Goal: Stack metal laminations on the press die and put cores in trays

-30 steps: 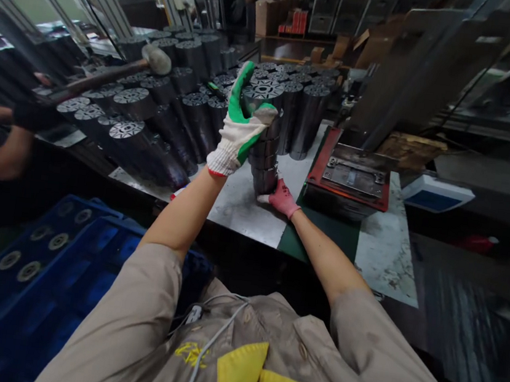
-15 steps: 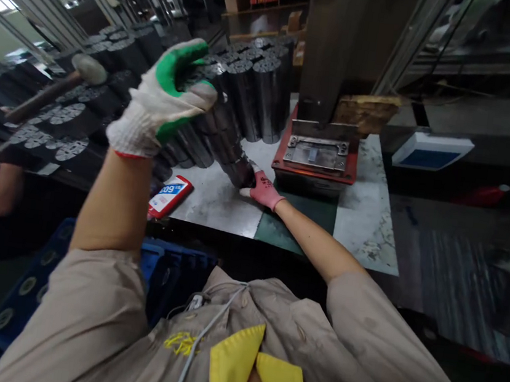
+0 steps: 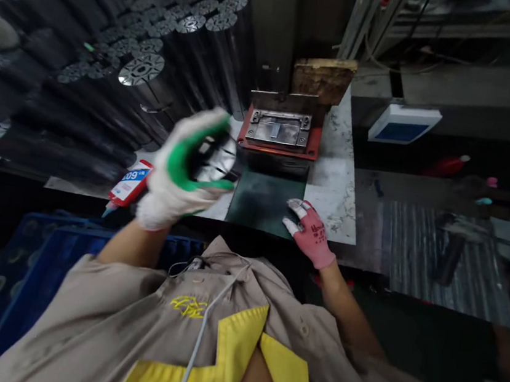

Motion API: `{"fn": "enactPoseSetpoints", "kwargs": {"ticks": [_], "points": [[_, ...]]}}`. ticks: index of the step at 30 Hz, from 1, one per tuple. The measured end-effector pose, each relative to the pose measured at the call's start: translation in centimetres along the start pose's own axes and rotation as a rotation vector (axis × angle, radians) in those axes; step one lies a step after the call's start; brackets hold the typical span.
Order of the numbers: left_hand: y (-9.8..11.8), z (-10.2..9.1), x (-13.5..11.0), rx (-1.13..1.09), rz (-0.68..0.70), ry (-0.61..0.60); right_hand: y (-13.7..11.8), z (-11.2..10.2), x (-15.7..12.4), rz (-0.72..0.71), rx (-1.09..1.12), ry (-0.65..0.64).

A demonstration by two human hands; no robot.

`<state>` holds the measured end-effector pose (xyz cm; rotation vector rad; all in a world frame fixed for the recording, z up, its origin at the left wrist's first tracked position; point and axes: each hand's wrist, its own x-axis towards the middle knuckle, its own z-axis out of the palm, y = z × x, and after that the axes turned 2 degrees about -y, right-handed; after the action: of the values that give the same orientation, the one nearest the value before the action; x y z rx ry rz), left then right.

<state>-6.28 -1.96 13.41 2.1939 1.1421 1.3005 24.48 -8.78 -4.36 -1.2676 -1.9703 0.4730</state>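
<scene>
My left hand (image 3: 183, 170), in a white and green glove, is wrapped round a dark metal cylinder stack (image 3: 215, 160) whose slotted round end faces me; it is held in the air over the near edge of the bench. My right hand (image 3: 309, 230), in a red glove, rests with fingers stretched out on the dark green mat (image 3: 263, 201) near the bench's front edge and holds nothing. Behind the mat stands a red-framed metal fixture (image 3: 280, 133).
Several tall stacks of slotted metal discs (image 3: 142, 69) fill the bench's left and back. A red and white tube (image 3: 129, 182) lies on the bench by my left hand. Blue crates (image 3: 18, 261) sit low at the left. A white and blue box (image 3: 403, 123) is at the right.
My left hand has lifted the cylinder stack off the bench and brought it toward me, end-on. My right hand has let go of its base and moved onto the green mat. The view has tilted down.
</scene>
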Motion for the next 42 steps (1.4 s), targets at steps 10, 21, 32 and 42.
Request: {"fn": "enactPoseSetpoints", "kwargs": {"ticks": [10,21,32,42], "points": [[-9.4,12.1,-5.7,0.178,-0.067,-0.293,-1.4,0.7,1.1,0.177,-0.024,0.084],[-9.9,11.9,-6.4,0.198,-0.164,-0.256,-6.9,-3.1,6.4,0.263,-0.178,0.210],[-9.0,12.3,-6.5,0.250,-0.232,-0.135,-10.0,-3.9,21.2,0.113,-0.924,-0.257],[-9.5,12.4,-6.4,0.224,-0.214,-0.179,-7.8,-4.4,19.4,0.049,-0.507,-0.150]]}}
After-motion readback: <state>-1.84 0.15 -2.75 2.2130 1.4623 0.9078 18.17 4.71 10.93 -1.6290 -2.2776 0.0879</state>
